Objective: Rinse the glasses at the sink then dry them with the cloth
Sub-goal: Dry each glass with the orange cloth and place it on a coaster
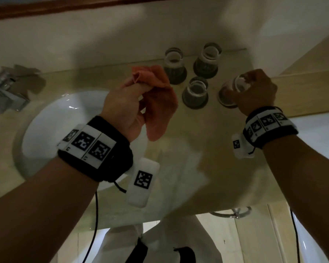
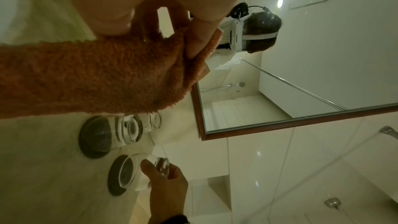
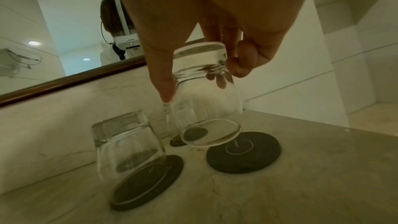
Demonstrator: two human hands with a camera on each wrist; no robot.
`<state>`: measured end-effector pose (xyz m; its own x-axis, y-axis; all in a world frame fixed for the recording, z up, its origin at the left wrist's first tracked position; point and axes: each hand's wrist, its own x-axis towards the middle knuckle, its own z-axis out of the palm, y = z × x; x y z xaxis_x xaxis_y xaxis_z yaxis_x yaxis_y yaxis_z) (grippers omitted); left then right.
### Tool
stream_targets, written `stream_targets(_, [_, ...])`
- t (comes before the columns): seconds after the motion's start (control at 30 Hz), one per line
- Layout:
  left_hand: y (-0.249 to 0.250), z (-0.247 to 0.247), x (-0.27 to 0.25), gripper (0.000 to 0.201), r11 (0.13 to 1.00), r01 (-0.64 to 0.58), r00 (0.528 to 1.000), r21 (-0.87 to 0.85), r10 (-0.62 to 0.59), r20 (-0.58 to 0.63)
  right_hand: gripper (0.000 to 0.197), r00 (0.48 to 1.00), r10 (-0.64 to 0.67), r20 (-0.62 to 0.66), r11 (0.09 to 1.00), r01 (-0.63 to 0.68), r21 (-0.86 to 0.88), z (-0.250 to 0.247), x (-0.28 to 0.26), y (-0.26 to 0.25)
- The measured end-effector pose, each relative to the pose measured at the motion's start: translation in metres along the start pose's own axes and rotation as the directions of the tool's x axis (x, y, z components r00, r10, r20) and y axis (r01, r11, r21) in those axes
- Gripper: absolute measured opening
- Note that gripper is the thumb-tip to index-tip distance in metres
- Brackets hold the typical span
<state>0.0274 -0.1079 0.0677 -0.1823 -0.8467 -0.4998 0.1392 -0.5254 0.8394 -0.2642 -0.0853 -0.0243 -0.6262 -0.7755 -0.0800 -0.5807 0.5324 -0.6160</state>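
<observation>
My right hand (image 1: 254, 90) grips an upside-down clear glass (image 3: 206, 108) by its base, tilted and lifted just off a dark round coaster (image 3: 245, 152). The same glass (image 1: 234, 92) shows at the right of the head view. My left hand (image 1: 125, 103) holds an orange cloth (image 1: 160, 103) above the counter, right of the white sink (image 1: 65, 118). In the left wrist view the cloth (image 2: 86, 74) hangs from pinched fingers. Three more glasses (image 1: 195, 92) stand upside down on coasters behind and left of the lifted one.
A beige stone counter (image 1: 198, 168) surrounds the sink. A wood-framed mirror (image 2: 280, 122) runs along the back wall. A crumpled clear wrapper (image 1: 8, 88) lies at the far left. A metal ring (image 1: 232, 213) hangs below the counter's front edge.
</observation>
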Motion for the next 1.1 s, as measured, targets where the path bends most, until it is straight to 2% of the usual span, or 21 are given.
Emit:
stream_targets(0.27, [-0.015, 0.046, 0.007, 0.019, 0.998, 0.048, 0.999, 0.047, -0.049, 0.021, 0.059, 0.994, -0.088, 0.070, 0.995, 0.090, -0.030, 0.009, 0.014, 0.017])
stream_targets(0.6, [-0.020, 0.060, 0.005, 0.018, 0.995, 0.044, 0.998, 0.095, -0.048, 0.045, 0.085, 0.988, -0.018, 0.155, 0.997, 0.028, -0.065, 0.011, 0.017, 0.024])
stream_targets(0.67, [-0.019, 0.061, 0.003, 0.018, 0.995, 0.036, 0.998, 0.095, -0.041, 0.055, 0.088, 0.994, -0.011, 0.107, 0.999, 0.016, -0.050, 0.013, 0.012, 0.022])
stream_targets(0.73, [-0.017, 0.061, 0.001, 0.018, 0.996, 0.024, 0.998, 0.088, -0.029, 0.058, 0.077, 0.995, -0.095, -0.016, 0.995, 0.095, 0.026, 0.014, 0.002, 0.013])
stream_targets(0.8, [-0.014, 0.059, -0.001, 0.018, 0.997, 0.002, 0.998, 0.072, -0.006, 0.055, 0.053, 0.962, -0.241, -0.125, 0.951, 0.260, 0.168, 0.008, -0.016, -0.011])
stream_targets(0.83, [-0.012, 0.059, -0.003, 0.018, 0.998, -0.012, 0.998, 0.059, 0.009, 0.056, 0.043, 0.939, -0.315, -0.141, 0.905, 0.342, 0.253, 0.002, -0.027, -0.027])
stream_targets(0.87, [-0.010, 0.057, -0.005, 0.017, 0.999, -0.029, 0.998, 0.044, 0.026, 0.058, 0.035, 0.918, -0.379, -0.120, 0.851, 0.396, 0.344, -0.006, -0.040, -0.044])
stream_targets(0.93, [-0.005, 0.051, -0.010, 0.017, 0.997, -0.071, 0.995, 0.012, 0.071, 0.068, 0.028, 0.854, -0.520, 0.014, 0.741, 0.442, 0.505, -0.018, -0.066, -0.076])
stream_targets(1.0, [0.003, 0.042, -0.017, 0.018, 0.994, -0.108, 0.991, -0.011, 0.108, 0.080, 0.033, 0.757, -0.631, 0.170, 0.699, 0.460, 0.548, -0.021, -0.084, -0.099])
stream_targets(1.03, [0.008, 0.036, -0.020, 0.018, 0.992, -0.124, 0.989, -0.016, 0.125, 0.083, 0.036, 0.724, -0.660, 0.201, 0.691, 0.479, 0.541, -0.020, -0.090, -0.109])
stream_targets(1.1, [0.022, 0.023, -0.029, 0.020, 0.988, -0.155, 0.982, -0.014, 0.156, 0.106, 0.028, 0.715, -0.672, 0.191, 0.678, 0.492, 0.546, -0.015, -0.099, -0.130])
